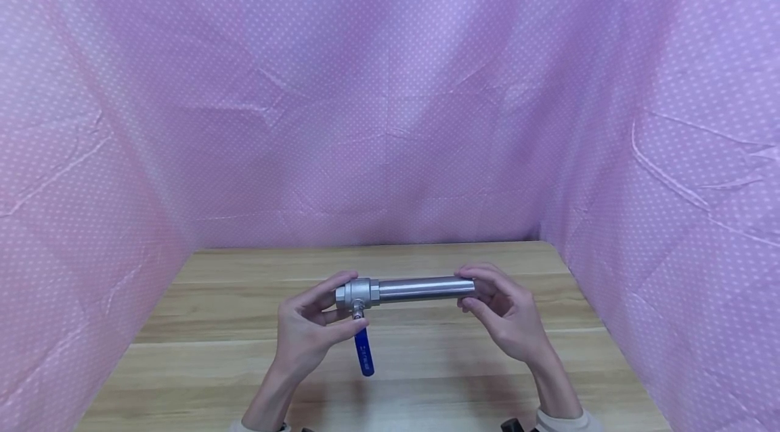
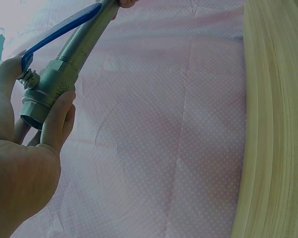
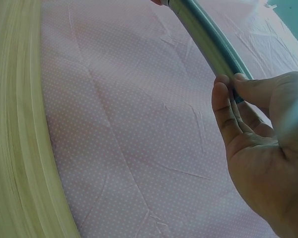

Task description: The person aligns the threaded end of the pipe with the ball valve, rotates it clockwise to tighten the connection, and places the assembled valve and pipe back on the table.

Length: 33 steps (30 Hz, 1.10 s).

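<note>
A silver ball valve (image 1: 361, 292) with a blue lever handle (image 1: 363, 353) is joined to a straight steel pipe (image 1: 420, 288). Both are held up above the table, nearly level. My left hand (image 1: 307, 327) grips the valve body at its left end, the thumb against the base of the lever. In the left wrist view the open hex end of the valve (image 2: 34, 113) shows between the fingers. My right hand (image 1: 508, 313) pinches the pipe's free right end between thumb and fingers; the right wrist view shows fingertips (image 3: 222, 82) on the pipe (image 3: 208, 37).
The wood-grain table (image 1: 244, 351) lies below both hands. Pink dotted cloth (image 1: 390, 114) hangs behind it and along both sides. Dark objects, one of them a black piece (image 1: 512, 425), show at the bottom edge near the sleeves.
</note>
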Tool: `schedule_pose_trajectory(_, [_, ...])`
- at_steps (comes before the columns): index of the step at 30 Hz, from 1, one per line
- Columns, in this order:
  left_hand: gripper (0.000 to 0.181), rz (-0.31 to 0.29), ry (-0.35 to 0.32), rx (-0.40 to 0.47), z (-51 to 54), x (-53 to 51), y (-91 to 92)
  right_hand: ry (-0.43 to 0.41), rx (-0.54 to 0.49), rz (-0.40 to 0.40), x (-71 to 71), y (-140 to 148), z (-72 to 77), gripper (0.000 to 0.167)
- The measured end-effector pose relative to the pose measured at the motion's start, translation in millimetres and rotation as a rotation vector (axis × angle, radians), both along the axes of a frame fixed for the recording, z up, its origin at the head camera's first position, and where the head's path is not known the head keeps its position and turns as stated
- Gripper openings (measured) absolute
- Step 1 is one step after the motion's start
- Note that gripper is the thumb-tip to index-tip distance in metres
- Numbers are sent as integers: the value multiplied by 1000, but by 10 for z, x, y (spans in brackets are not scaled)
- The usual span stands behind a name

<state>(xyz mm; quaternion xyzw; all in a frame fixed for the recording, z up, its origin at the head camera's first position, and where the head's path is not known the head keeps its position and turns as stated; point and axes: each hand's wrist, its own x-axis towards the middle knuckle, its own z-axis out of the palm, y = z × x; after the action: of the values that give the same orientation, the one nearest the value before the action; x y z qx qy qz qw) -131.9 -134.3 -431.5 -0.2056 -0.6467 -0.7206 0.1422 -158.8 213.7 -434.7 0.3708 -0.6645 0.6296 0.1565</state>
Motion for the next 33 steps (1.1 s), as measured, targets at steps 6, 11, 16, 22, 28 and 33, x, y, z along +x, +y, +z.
schedule_pose_trajectory(6, [71, -5, -7, -4, 3, 3, -2, 61, -30, 29, -13, -9, -7, 51])
schedule_pose_trajectory(11, [71, -12, -2, -3, 4, 4, -4, 72, -8, -1, -20, 2, -25, 52])
schedule_pose_trajectory(16, [71, -21, 10, 4, 0, 4, -3, 70, 7, -19, -28, 18, -43, 53])
schedule_pose_trajectory(22, [71, -11, 2, 1, 1, 6, -1, 74, 23, -47, -24, 13, -39, 52])
schedule_pose_trajectory(28, [71, 2, -9, -4, 6, 10, 3, 30, 69, -111, -2, 24, -26, 47])
schedule_pose_trajectory(33, [70, -1, -2, -6, 8, 11, 4, 47, 67, -88, -7, 32, -41, 43])
